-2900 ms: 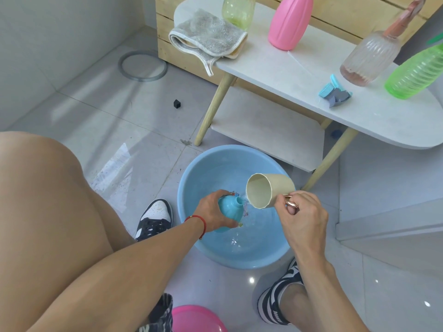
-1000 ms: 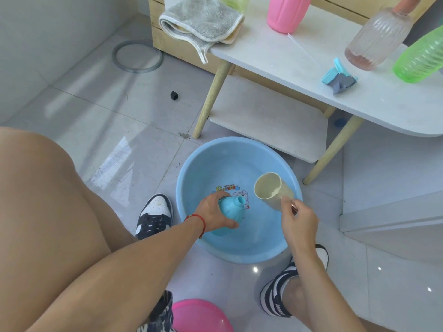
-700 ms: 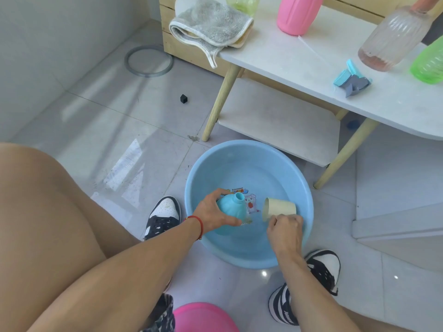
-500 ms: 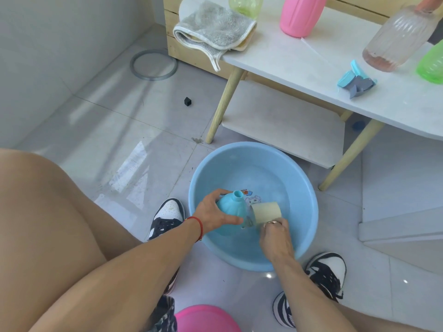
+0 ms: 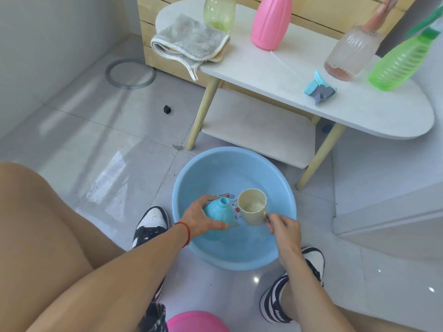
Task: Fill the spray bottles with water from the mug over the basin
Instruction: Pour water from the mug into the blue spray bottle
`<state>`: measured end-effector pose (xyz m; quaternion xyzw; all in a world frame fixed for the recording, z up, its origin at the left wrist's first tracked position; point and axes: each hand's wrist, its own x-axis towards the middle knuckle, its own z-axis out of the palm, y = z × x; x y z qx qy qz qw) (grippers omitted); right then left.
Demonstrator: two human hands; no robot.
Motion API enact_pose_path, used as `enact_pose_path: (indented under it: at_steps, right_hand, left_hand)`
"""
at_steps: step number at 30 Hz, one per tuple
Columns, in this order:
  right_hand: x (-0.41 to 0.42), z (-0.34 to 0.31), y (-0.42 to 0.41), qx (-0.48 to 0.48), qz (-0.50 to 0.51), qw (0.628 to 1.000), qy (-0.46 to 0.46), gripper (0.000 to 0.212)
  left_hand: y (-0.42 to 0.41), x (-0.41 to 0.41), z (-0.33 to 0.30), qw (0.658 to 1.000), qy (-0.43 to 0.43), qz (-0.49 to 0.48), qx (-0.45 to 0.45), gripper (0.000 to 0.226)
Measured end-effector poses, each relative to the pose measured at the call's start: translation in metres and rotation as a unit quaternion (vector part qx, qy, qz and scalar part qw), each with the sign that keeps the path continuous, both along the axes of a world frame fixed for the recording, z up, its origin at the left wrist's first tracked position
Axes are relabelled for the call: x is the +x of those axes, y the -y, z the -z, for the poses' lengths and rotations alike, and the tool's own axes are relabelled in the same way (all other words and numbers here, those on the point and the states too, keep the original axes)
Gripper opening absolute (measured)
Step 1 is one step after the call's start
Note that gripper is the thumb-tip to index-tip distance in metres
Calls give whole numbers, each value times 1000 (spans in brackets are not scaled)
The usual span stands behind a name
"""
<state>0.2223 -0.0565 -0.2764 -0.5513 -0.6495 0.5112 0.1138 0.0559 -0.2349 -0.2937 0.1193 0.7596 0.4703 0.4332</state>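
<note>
A light blue basin with shallow water sits on the tiled floor. Over it my left hand grips an uncapped blue spray bottle, neck pointing up. Just right of the bottle's neck, my right hand holds a beige mug by its handle, upright, with water inside. On the white table stand a pink bottle, a yellow-green bottle, a clear pinkish spray bottle and a green spray bottle. A blue spray head lies loose on the table.
A grey cloth hangs over the table's left end. The table has wooden legs and a lower shelf just behind the basin. A pink object is at the bottom edge. My shoes flank the basin. A grey ring lies on the floor.
The mug was tipped at the bottle's neck, then dipped on its side into the basin water. It now stands upright, raised and holding water. The bottle stayed in my left hand.
</note>
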Motion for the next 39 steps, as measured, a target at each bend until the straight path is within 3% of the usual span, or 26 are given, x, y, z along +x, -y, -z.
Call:
enact_pose_path:
  at_steps: [5, 17, 26, 39]
  right_hand:
    - [3, -30, -4, 66, 14, 996, -53, 62]
    - [-7, -79, 11, 250, -22, 968, -19, 28]
    - [-11, -76, 19, 380, -115, 918, -19, 36]
    - [-11, -76, 18, 464, -151, 873, -11, 38]
  left_hand:
    - [-7, 4, 4, 1000, -17, 7, 6, 75]
    - [-16, 10, -1, 999, -30, 8, 33, 74]
    - [-14, 7, 3, 999, -45, 12, 19, 76]
    - [-15, 9, 3, 999, -46, 24, 14, 78]
